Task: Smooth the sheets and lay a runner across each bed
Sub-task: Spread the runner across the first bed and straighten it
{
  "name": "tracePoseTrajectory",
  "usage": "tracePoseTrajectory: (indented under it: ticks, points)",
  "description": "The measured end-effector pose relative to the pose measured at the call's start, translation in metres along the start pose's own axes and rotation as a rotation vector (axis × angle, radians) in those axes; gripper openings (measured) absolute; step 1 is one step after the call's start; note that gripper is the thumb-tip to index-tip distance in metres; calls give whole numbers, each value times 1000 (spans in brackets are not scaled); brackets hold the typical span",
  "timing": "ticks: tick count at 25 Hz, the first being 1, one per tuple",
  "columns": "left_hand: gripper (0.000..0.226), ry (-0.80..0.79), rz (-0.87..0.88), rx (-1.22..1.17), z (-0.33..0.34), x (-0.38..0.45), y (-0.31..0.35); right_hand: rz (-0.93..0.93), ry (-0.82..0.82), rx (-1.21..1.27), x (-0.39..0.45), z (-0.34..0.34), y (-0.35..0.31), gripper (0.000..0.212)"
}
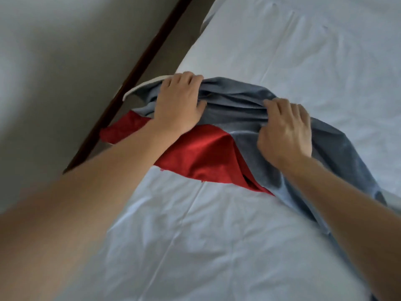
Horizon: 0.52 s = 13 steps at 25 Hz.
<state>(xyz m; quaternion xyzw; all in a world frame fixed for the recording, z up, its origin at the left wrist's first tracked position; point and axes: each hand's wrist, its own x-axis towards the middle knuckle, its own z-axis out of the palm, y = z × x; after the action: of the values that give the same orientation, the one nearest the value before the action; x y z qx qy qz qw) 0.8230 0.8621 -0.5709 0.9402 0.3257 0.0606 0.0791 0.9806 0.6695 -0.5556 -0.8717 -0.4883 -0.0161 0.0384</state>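
Both hands, left hand [180, 101] and right hand [286, 131], have fingers clenched on the bunched grey-and-red fabric runner [238, 118]; its long axis runs between them across the white-sheeted bed [217, 235], left nearer the edge.

This is a bedroom, possibly a hotel or guest room. A bed [282, 61] fills most of the view, covered by a white sheet [195, 235] with fold creases. A grey and red runner [238, 131] lies bunched across it. Beside the bed stands a plain pale wall [65, 61] with a dark wooden strip [138, 68] along it
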Motion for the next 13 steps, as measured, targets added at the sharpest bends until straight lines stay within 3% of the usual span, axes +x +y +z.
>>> tracePoseTrajectory:
  ticks: [3,5,7,10,13]
  points:
    - [37,155,36,-176,-16,-85,-8,-99,167,180,-48,-3,-50,44]
    - [40,102,70,-175,-18,-147,-22,-191,160,268,-84,1,-77,32]
    - [49,9,52,-88,-13,-189,-40,-275,47,258,-114,8,-95,30]
    - [31,22,-51,-16,-5,-191,-57,-268,-96,106,-121,18,-107,46]
    - [13,98,17,-71,-6,-172,-65,-223,10,17,-107,21,-115,15]
